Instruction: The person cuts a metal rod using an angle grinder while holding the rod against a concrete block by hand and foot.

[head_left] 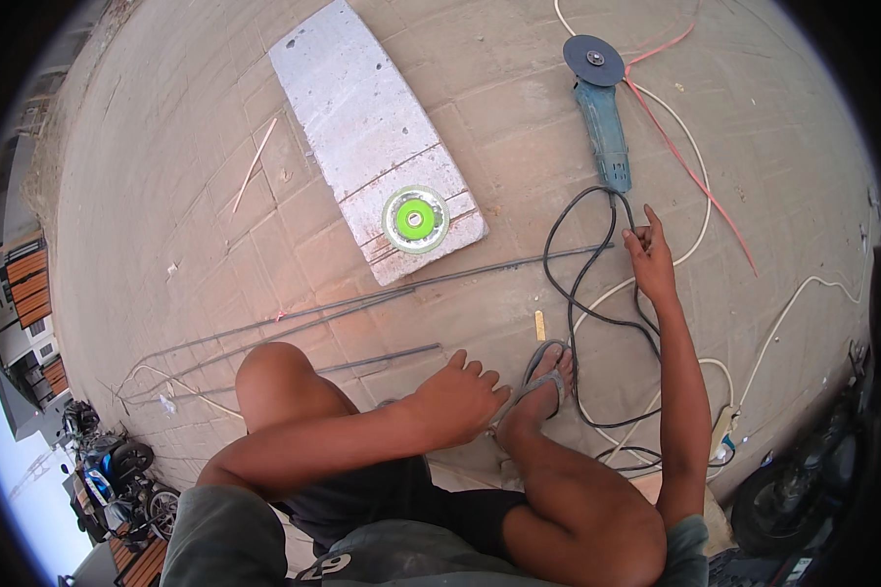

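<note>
My right hand [653, 252] pinches the black power cord [569, 293] below the teal angle grinder [599, 132], which lies with its dark disc facing up. My left hand [465, 396] is open and empty, fingers loosely bent and apart, held above the ground near my sandalled foot [543, 382]. A silvery disc with a green centre [416, 220] lies on a pale, scored stone slab [357, 117]. Long thin steel rods [499, 266] run across the paved ground between the slab and my knees.
A white cable [700, 171] and a red cord [715, 205] trail at the right, near a socket strip [722, 430]. A thin stick [255, 164] lies left of the slab. Motorbikes [117, 479] stand at the left, a dark wheel [764, 509] at the lower right.
</note>
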The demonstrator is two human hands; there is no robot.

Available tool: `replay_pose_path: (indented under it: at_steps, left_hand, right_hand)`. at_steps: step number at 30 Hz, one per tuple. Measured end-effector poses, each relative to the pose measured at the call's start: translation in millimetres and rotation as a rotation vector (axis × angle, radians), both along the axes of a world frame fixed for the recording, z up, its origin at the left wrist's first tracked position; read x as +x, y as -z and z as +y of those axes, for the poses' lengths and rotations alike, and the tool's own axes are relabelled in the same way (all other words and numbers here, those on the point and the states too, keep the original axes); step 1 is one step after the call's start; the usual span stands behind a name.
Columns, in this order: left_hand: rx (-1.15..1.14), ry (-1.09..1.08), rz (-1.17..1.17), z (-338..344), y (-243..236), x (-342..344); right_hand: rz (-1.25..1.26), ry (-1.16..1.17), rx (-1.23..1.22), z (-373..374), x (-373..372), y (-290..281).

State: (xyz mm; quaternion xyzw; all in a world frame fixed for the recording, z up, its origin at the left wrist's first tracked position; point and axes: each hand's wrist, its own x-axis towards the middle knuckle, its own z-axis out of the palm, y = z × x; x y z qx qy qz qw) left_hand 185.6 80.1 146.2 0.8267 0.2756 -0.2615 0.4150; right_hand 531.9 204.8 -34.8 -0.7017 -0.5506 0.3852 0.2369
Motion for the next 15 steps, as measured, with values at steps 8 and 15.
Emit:
replay_pose_path:
  at_steps: [8, 15]
  left_hand:
    - [0.133, -0.227, -0.293, -24.4, -42.0, -38.4]
    - [0.163, -0.350, -0.042, -63.5, -53.7, -64.1]
  right_hand:
    - [-0.396, 0.558, -0.230, -30.5, 343.8, -100.1]
    - [-0.494, 0.089, 0.411, 48.2, 110.6, -63.4]
